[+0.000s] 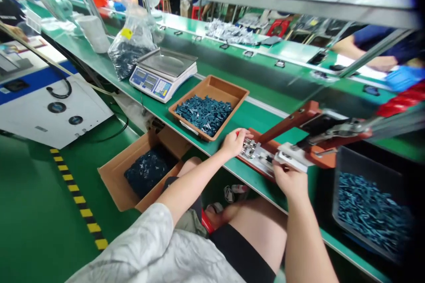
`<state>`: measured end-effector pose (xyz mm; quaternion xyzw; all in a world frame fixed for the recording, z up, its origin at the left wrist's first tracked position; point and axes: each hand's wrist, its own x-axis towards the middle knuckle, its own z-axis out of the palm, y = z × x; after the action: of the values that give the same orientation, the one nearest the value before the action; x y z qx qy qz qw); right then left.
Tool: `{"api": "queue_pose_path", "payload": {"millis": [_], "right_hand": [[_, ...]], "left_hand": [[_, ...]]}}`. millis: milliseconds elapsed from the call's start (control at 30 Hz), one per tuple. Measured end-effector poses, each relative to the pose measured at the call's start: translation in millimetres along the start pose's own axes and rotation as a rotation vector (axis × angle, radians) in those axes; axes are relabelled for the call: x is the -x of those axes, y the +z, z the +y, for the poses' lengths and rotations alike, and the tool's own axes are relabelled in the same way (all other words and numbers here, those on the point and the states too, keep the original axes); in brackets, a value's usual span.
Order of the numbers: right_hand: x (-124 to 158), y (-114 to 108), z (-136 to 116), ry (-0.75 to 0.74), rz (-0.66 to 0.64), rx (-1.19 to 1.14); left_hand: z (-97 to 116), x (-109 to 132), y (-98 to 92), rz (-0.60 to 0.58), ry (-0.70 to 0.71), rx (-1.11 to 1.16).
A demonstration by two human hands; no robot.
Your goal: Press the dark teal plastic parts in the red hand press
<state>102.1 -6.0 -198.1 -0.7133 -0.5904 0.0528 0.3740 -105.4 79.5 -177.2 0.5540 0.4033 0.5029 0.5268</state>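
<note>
Head view: the left hand (235, 143) and right hand (289, 181) are gripping a toggle-clamp jig (257, 154) on the green surface (262, 119).
Left of the hands, a cardboard box (114, 181) and a brown tray (212, 88) of blue plastic parts (202, 115) are sitting within reach; the left hand is curling closed over the jig's end, steadying it, while the right hand is pinching its metal clamp, and a dark bin (345, 172) of similar parts is sitting just right of that hand.

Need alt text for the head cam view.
A person's left hand and right hand hold a metal clamping jig with orange-brown levers on a green workbench. Nearby sit a shallow brown tray of dark blue plastic parts and a white digital scale; a dark bin of blue parts stands at right.
</note>
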Motion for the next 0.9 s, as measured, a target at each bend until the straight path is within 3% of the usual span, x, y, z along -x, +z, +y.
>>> {"api": "queue_pose_path", "payload": {"millis": [133,200,300,367,433,500,633,700,767,833,900], "right_hand": [[-7,-5,-14,0.070,0.043,-0.044],[-3,-15,-23,0.085,0.063,-0.035],[26,-29,-38,0.114,0.150,0.065],[59,-29,-53,0.105,0.217,0.043],[96,-20,-72,0.010,0.133,-0.119],[128,-5,-94,-0.088,-0.078,-0.285],[158,19,-128,-0.163,-0.355,-0.369],[158,18,-132,-0.215,-0.473,-0.368],[151,4,-126,-0.239,-0.512,-0.350],[136,-22,-108,-0.216,-0.410,-0.298],[112,-58,-78,-0.166,-0.202,-0.218]], "left_hand": [[4,-2,-1.0,0.057,0.039,-0.090],[10,10,-3.0,0.127,0.102,-0.191],[15,61,-9.7,0.188,0.251,-0.344],[10,109,-15.4,0.115,0.281,-0.345],[1,155,-21.2,-0.023,0.129,-0.221],[-9,190,-27.2,-0.101,-0.089,-0.059],[-20,215,-45.1,-0.030,-0.428,0.217],[-23,214,-64.3,0.054,-0.506,0.299],[-27,209,-97.7,0.180,-0.492,0.228],[-29,203,-146.5,0.281,-0.427,-0.041],[-29,196,-203.3,0.254,-0.388,-0.462]]}}
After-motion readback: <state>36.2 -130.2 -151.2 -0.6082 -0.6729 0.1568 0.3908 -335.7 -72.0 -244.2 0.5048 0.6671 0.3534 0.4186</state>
